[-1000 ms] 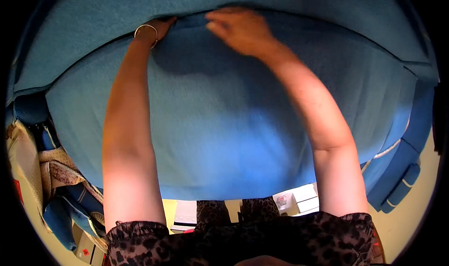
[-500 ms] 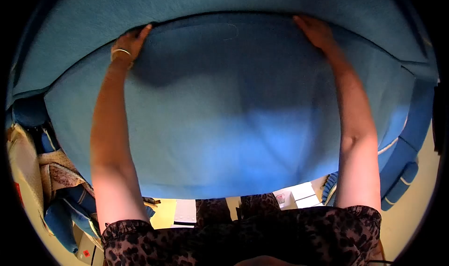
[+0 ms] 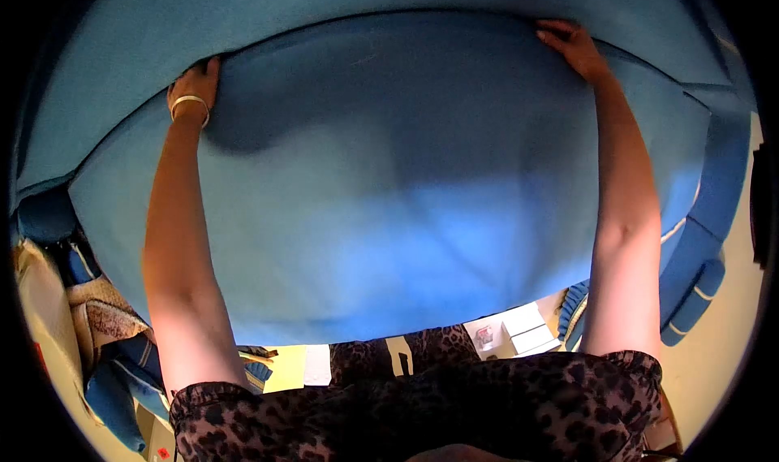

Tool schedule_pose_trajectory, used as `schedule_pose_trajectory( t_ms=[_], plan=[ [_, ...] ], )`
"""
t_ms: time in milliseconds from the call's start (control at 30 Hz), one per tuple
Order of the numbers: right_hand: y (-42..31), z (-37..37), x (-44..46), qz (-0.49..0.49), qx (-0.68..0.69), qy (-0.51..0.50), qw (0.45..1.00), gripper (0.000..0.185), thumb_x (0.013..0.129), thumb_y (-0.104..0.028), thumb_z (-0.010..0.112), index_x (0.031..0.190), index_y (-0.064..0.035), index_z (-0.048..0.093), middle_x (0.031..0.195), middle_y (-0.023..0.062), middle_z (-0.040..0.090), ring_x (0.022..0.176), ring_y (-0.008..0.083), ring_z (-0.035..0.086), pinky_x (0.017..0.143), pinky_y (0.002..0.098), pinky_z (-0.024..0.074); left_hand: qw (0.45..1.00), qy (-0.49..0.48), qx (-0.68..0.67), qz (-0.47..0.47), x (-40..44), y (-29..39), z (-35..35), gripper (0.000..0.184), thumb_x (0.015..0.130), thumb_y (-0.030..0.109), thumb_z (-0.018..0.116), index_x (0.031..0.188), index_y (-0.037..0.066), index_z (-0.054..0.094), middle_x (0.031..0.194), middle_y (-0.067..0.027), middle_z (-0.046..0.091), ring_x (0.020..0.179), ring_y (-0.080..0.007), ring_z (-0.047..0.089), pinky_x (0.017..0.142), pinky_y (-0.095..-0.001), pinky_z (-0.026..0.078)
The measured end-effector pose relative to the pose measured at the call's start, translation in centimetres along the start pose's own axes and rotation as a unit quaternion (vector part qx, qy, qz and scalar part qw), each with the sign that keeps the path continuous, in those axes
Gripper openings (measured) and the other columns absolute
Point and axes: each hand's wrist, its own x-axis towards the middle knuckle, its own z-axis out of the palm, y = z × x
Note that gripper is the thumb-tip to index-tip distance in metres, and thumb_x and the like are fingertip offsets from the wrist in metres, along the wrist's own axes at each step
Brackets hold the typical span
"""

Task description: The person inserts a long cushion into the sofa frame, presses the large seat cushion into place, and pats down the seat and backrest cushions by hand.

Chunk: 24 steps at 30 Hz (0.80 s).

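Note:
A wide blue seat cushion [image 3: 324, 218] fills the middle of the head view, its rear edge meeting the blue backrest [image 3: 308, 11] along a dark curved gap. At the left of that rear edge, my left hand [image 3: 193, 88], with a bracelet at the wrist, is closed on the cushion, its fingers mostly hidden in the gap and its thumb on top. My right hand [image 3: 578, 52] holds the same edge on the right with bent fingers; the fingertips partly vanish at the gap. Both arms reach straight forward over the cushion.
A blue side section [image 3: 718, 186] runs down the right, with a blue piece with pale piping [image 3: 696, 304] beside it. Patterned fabric [image 3: 109, 312] and blue cushions [image 3: 114, 405] crowd the left. White boxes [image 3: 527, 332] show below the front edge.
My hands have moved farther apart along the cushion's rear edge, the left one leftward and slightly nearer, the right one rightward. The view has shifted slightly.

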Motion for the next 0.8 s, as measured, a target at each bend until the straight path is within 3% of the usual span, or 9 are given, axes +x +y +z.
schedule_pose_trajectory(
  t_ms=[100, 200, 300, 400, 500, 600, 700, 800],
  plan=[
    [-1.4, -0.2, -2.3, -0.04, -0.081, 0.044, 0.995, 0.034, 0.09, -0.031, 0.068, 0.122, -0.0164, 0.068, 0.129, 0.0066, 0.063, 0.12, 0.0254, 0.059, 0.107, 0.0391, 0.0447, 0.981, 0.15, -0.045, 0.113, -4.4, 3.4, -0.5, 0.048, 0.096, 0.049, 0.05, 0.121, 0.012, 0.068, 0.121, -0.0133, 0.066, 0.113, -0.0329, 0.061, 0.1, -0.0422, 0.045],
    [-0.7, 0.8, -1.3, -0.161, -0.288, 0.136, 0.934, 0.024, 0.092, -0.026, 0.064, 0.114, -0.0174, 0.07, 0.122, 0.0053, 0.066, 0.115, 0.0256, 0.061, 0.101, 0.0395, 0.0496, 0.911, 0.279, -0.13, 0.276, -8.5, 10.1, -0.8, 0.029, 0.092, 0.03, 0.064, 0.114, 0.012, 0.07, 0.115, -0.0068, 0.068, 0.108, -0.0294, 0.062, 0.096, -0.0391, 0.049],
    [-2.4, 1.0, -0.6, -0.165, -0.399, 0.106, 0.896, 0.017, 0.092, -0.021, 0.061, 0.105, -0.014, 0.07, 0.11, 0.0069, 0.068, 0.107, 0.0256, 0.064, 0.09, 0.0382, 0.0552, 0.911, 0.232, -0.163, 0.301, -9.4, 15.7, -1.7, 0.03, 0.091, 0.031, 0.067, 0.116, 0.014, 0.07, 0.116, -0.0035, 0.067, 0.11, -0.0253, 0.06, 0.095, -0.0377, 0.05],
    [-2.1, 1.1, 0.4, -0.199, -0.448, 0.075, 0.868, 0.014, 0.093, -0.018, 0.057, 0.097, -0.0116, 0.069, 0.103, 0.007, 0.068, 0.099, 0.0242, 0.066, 0.081, 0.0367, 0.0577, 0.902, 0.255, -0.152, 0.313, -8.3, 19.5, -1.1, 0.033, 0.089, 0.036, 0.067, 0.116, 0.017, 0.071, 0.116, -0.0009, 0.067, 0.111, -0.0232, 0.059, 0.096, -0.0368, 0.05],
    [-2.6, 1.9, 1.0, -0.189, -0.471, 0.107, 0.855, 0.014, 0.094, -0.019, 0.056, 0.093, -0.0113, 0.068, 0.104, 0.0068, 0.068, 0.097, 0.0236, 0.068, 0.08, 0.0351, 0.0577, 0.925, 0.202, -0.135, 0.292, -7.5, 21.2, -1.9, 0.036, 0.087, 0.041, 0.067, 0.115, 0.019, 0.072, 0.116, -0.0001, 0.067, 0.112, -0.023, 0.06, 0.094, -0.0365, 0.051],
    [-3.3, 2.7, 1.3, -0.113, -0.468, 0.11, 0.869, 0.017, 0.095, -0.018, 0.054, 0.098, -0.0103, 0.069, 0.104, 0.009, 0.068, 0.098, 0.0245, 0.068, 0.081, 0.036, 0.057, 0.936, 0.176, -0.11, 0.285, -7.2, 21.6, -2.0, 0.035, 0.087, 0.041, 0.067, 0.113, 0.019, 0.072, 0.115, -0.0006, 0.067, 0.11, -0.0232, 0.061, 0.092, -0.0368, 0.053],
    [-5.2, 0.8, -0.2, -0.132, -0.25, 0.043, 0.958, 0.019, 0.096, -0.016, 0.052, 0.102, -0.0093, 0.069, 0.104, 0.0127, 0.069, 0.099, 0.0259, 0.068, 0.085, 0.0366, 0.0565, 0.938, 0.154, -0.108, 0.29, -7.0, 21.7, -2.4, 0.033, 0.087, 0.04, 0.068, 0.111, 0.018, 0.072, 0.114, -0.0008, 0.067, 0.107, -0.0232, 0.063, 0.091, -0.0371, 0.053],
    [-2.4, 0.5, 1.5, -0.199, -0.209, -0.023, 0.957, 0.046, 0.081, -0.041, 0.068, 0.114, -0.0095, 0.071, 0.131, 0.0253, 0.057, 0.117, 0.0338, 0.059, 0.099, 0.0609, 0.0418, 0.926, 0.162, -0.11, 0.324, -7.1, 21.3, -2.6, 0.031, 0.087, 0.038, 0.069, 0.109, 0.017, 0.072, 0.112, -0.0009, 0.067, 0.104, -0.0229, 0.064, 0.09, -0.0373, 0.054]
  ],
)
